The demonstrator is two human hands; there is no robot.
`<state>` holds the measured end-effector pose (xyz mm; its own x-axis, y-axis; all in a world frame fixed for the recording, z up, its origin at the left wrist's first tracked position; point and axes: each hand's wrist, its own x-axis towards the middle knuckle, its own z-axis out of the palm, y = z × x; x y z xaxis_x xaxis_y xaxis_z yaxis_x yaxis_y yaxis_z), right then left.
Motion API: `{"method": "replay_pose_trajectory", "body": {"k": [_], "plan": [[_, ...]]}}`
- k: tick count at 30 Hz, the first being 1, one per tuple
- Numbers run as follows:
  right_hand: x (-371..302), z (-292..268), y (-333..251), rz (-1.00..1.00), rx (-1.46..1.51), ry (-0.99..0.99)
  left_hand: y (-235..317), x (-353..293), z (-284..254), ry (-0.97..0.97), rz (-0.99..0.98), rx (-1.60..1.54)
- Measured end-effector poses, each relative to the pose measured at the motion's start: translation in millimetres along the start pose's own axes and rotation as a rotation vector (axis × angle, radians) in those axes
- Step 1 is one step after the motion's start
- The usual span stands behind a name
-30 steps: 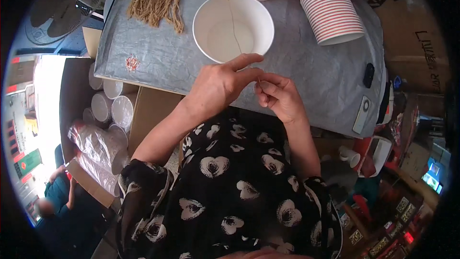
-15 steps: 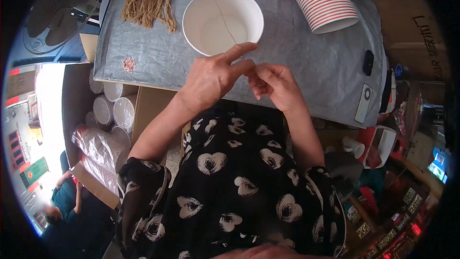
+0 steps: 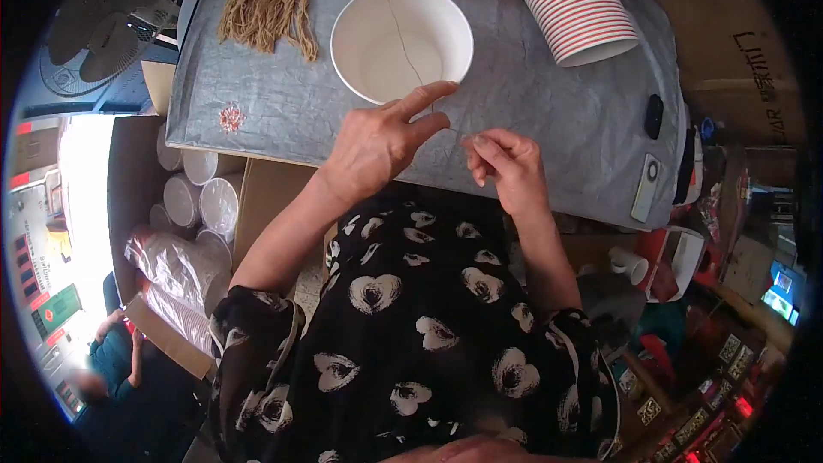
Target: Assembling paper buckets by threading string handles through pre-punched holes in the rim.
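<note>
A white paper tub stands on the grey-covered table in front of me. A thin tan string runs from its far rim across the opening to my left hand. That hand holds the string near the tub's near rim, its index finger stretched out. A short length of string spans the gap to my right hand. There, thumb and index finger are pinched together on the string's end, just off the table's near edge. The palm sides of both hands are mostly hidden.
A bundle of tan strings and a small heap of orange-white bits lie left. Stacked tubs lie at the far right, near a black object and a whitish flat device. Another person is at lower left.
My right hand has drawn away to the right and slightly down from my left hand, leaving a gap with string across it. My left hand has barely shifted.
</note>
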<state>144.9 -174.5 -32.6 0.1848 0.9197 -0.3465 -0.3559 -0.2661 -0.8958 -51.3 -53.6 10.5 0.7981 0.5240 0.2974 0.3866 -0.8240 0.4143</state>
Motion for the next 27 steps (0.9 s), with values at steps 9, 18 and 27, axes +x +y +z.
{"method": "replay_pose_trajectory", "body": {"k": [9,18,27], "plan": [[-3.8,10.9,-10.8,-0.464,-0.263,0.095,0.4,16.4,-23.9,0.053,-0.263,-0.128],[13.3,23.0,-55.9,-0.738,-0.71,-0.096,-3.7,23.7,-12.6,-0.166,-0.364,0.009],[55.2,24.3,-63.6,-0.723,-0.858,-0.169,-15.0,24.4,-26.0,-0.346,-0.386,-0.328]]}}
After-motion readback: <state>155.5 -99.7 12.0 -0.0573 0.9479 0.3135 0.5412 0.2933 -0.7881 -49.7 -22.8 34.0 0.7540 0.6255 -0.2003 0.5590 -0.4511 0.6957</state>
